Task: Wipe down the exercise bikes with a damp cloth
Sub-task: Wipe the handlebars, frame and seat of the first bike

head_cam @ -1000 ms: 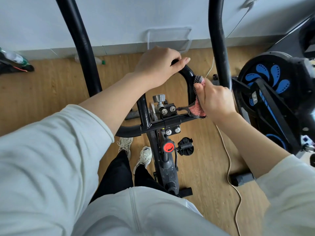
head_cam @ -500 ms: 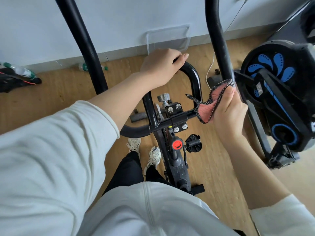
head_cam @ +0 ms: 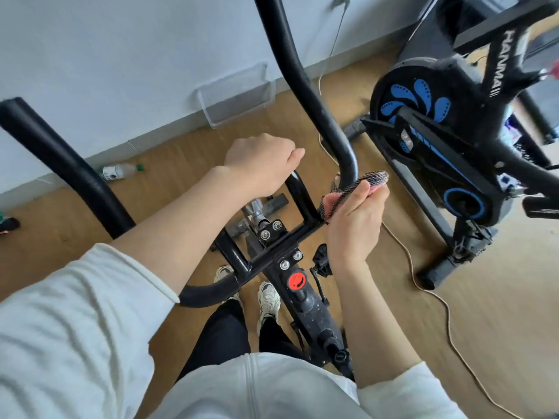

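I stand over a black exercise bike [head_cam: 305,309] with a red knob on its frame. My left hand [head_cam: 260,164] grips the top of the inner handlebar loop [head_cam: 299,192]. My right hand [head_cam: 354,219] holds a pink cloth with a black mesh edge [head_cam: 354,189], fingers curled round it, against the lower end of the right handlebar [head_cam: 302,71]. The left handlebar [head_cam: 60,164] runs up to the left, untouched.
A second black and blue exercise bike [head_cam: 447,140] stands close on the right. A beige cord [head_cam: 435,294] trails over the wooden floor. A clear plastic tray [head_cam: 236,98] leans on the white wall, and a plastic bottle [head_cam: 119,171] lies near it. My shoes [head_cam: 267,297] are below the frame.
My right hand with the cloth left the inner loop and moved right and up to the right handlebar's lower end. The view swung right. My left hand kept its grip.
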